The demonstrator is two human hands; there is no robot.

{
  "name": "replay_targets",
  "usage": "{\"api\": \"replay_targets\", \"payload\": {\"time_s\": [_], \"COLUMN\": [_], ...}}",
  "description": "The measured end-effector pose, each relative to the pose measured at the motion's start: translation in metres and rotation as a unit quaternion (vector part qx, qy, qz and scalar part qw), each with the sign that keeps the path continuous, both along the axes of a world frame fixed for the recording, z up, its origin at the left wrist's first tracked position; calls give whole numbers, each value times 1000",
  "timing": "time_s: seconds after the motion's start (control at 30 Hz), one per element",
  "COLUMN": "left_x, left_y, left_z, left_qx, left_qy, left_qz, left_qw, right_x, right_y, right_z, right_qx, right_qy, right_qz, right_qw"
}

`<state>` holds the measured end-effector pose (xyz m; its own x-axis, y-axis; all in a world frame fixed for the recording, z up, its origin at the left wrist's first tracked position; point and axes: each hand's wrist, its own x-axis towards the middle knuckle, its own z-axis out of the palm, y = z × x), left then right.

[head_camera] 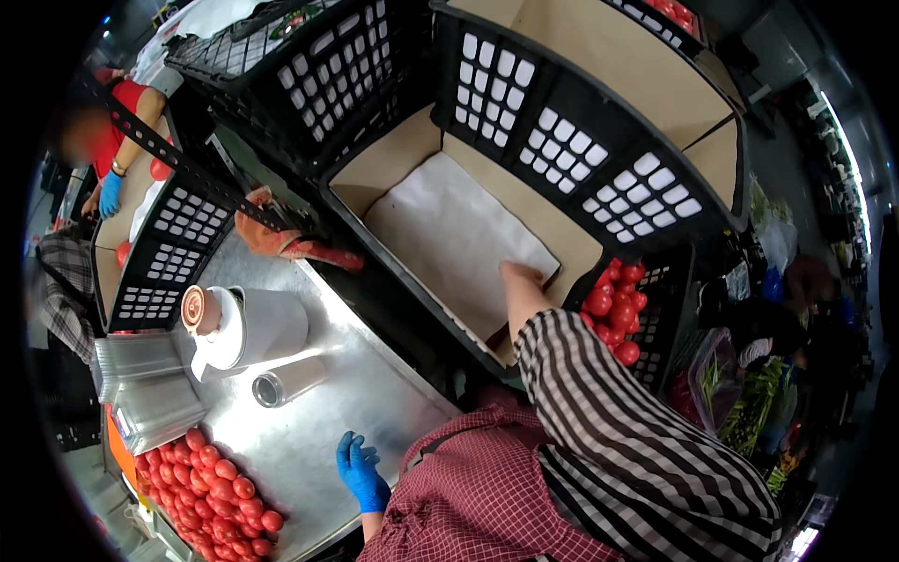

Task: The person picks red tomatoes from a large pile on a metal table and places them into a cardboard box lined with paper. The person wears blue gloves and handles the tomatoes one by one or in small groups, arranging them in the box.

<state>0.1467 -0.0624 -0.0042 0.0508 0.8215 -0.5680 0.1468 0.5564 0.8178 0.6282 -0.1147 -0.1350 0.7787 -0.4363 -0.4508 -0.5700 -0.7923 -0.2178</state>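
My bare right hand [523, 272] reaches into a black plastic crate [411, 284] and touches the right end of a white sheet [449, 232] on its bottom. Its fingers are partly hidden, so I cannot tell whether they grip the sheet. Brown cardboard [520, 193] lines the crate's walls. My left hand [362, 474], in a blue glove, is over the near edge of a metal table [281, 439]. Nothing is in it, and its slightly bent fingers are apart. A pile of red tomatoes [211, 499] lies to its left on the table.
A cardboard-lined black crate [562, 105] stands behind; another crate with tomatoes [618, 309] is at right. The table holds a white container [270, 327], a small cylinder [298, 381] and clear plastic boxes [154, 414]. An orange cloth [263, 235] hangs near a perforated strip. A co-worker's gloved hand [110, 195] is far left.
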Motion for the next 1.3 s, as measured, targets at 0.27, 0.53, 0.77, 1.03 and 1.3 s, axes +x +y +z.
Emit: {"api": "replay_targets", "payload": {"time_s": [0.27, 0.53, 0.77, 1.03, 1.3], "left_x": [42, 55, 34, 19, 55], "left_y": [-5, 13, 22, 17, 9], "left_z": [-8, -9, -9, -44, -26], "left_qx": [-13, -13, -16, -52, -47], "left_qy": [-56, -101, -104, -127, -109], "left_qz": [-44, -127, -193, -284, -382], "left_qw": [997, 987, 976, 949, 917], "right_x": [-5, -8, -30, -125, -148], "right_y": [-16, -29, -35, -161, -432], "right_z": [10, 61, 150, 240, 319], "right_qx": [122, 380, 570, 692, 478], "right_qy": [22, -14, -125, -238, -283], "right_qz": [-117, -207, -271, -182, -83], "right_qw": [985, 902, 765, 657, 827]}}
